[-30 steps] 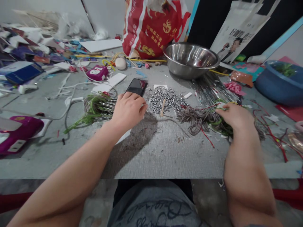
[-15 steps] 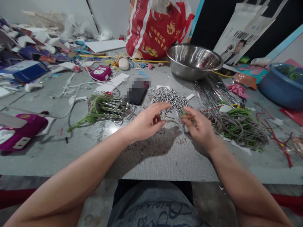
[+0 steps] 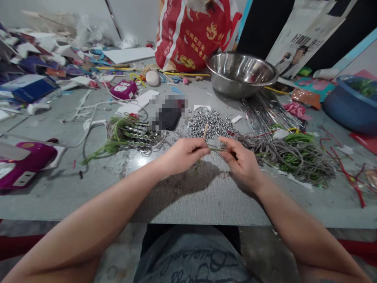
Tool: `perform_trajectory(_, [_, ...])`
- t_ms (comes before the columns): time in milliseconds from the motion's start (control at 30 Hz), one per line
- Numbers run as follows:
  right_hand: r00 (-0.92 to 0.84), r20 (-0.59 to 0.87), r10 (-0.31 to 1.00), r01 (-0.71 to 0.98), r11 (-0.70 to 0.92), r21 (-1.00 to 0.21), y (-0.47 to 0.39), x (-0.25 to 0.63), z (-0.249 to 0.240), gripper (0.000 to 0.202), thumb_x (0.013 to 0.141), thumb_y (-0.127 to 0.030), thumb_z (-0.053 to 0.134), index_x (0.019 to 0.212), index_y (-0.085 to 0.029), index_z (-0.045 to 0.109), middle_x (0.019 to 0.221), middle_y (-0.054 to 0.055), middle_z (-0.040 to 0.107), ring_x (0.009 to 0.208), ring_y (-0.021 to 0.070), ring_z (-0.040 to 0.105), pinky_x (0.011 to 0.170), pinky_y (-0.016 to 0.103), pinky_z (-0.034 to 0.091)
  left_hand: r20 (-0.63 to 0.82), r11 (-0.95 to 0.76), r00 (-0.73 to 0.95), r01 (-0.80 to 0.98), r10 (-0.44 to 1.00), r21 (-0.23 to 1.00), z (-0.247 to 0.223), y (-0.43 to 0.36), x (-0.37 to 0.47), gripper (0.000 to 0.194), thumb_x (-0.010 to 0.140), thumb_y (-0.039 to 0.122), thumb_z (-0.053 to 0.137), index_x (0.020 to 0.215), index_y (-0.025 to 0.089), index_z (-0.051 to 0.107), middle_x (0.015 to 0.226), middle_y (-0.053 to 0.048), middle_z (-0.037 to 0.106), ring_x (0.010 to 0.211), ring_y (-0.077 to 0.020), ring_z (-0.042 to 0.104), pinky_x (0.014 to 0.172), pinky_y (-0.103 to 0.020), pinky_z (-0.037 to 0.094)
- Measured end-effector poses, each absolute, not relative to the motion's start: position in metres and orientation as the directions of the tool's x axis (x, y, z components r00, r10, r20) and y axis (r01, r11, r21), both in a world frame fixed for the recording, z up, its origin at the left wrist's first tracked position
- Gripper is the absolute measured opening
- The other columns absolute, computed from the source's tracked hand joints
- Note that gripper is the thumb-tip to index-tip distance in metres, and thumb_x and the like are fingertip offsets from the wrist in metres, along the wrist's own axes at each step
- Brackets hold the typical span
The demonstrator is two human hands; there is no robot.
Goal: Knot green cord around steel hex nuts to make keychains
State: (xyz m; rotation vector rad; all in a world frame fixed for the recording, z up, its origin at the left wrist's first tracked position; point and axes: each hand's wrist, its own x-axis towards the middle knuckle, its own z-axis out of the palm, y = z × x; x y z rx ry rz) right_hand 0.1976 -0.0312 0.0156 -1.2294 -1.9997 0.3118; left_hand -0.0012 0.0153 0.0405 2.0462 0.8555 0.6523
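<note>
A thin greenish cord (image 3: 217,149) is stretched between my two hands above the table. My left hand (image 3: 187,156) is closed, with thumb and forefinger pinching one end of it. From the same fingers a slim, pale stick-like piece (image 3: 205,131) points upward; its lower part is hidden. On the other side, my right hand (image 3: 243,163) pinches the cord between thumb and fingertips. Just beyond the hands lies a spread of small silver beads (image 3: 212,120). A tangled heap of grey and green cords (image 3: 300,159) rests right of my right hand.
Left of the beads is a bundle of beaded green-grey cords (image 3: 126,131), with a dark phone (image 3: 169,118) behind it. A steel bowl (image 3: 241,84), a red bag (image 3: 188,35) and a blue basin (image 3: 350,108) stand farther back. Purple power strips (image 3: 31,163) with white cables lie left.
My hands have pulled the cord from a loose loop into a nearly straight line. My right hand has shifted slightly left and its fingers have closed. The stick-like piece now stands more plainly visible.
</note>
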Motion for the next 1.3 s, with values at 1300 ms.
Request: perform_trajectory(1300, [-0.079, 0.521, 0.85, 0.91, 0.275, -0.311, 0.01, 0.249, 0.0, 0.021, 0.081, -0.028, 0.046, 0.077, -0.017, 0.065, 0.073, 0.007, 0.065, 0.069, 0.0187, 0.058, 0.065, 0.031, 0.044, 0.182, -0.087, 0.692, -0.171, 0.699, 0.981, 0.065, 0.026, -0.037, 0.018, 0.068, 0.025, 0.059, 0.053, 0.017, 0.063, 0.039, 0.003, 0.043, 0.036, -0.0055, 0.032, 0.038, -0.022, 0.023])
